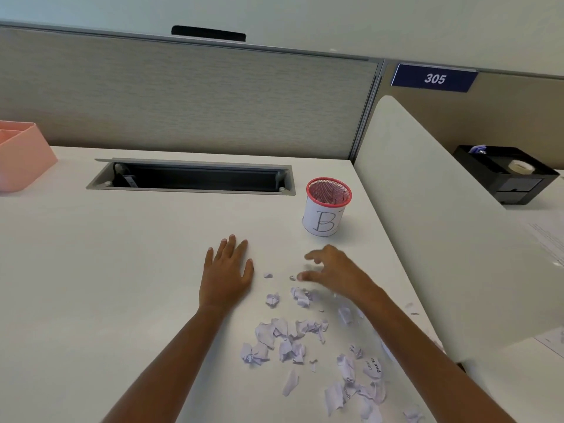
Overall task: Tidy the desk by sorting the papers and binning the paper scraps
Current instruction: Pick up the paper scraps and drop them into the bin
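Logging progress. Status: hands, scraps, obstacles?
Left hand flat on desk, open. Right hand open over paper scraps, blurred. Mesh cup marked B beyond, nothing between.

Red mesh cup (328,190); pink tray (21,154); lilac-white scraps (283,340).

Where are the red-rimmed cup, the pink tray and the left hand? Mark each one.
red-rimmed cup (324,221), head view, on the white label marked B.
pink tray (23,161), head view, on its outer side wall.
left hand (227,271), head view, on the back of the hand.
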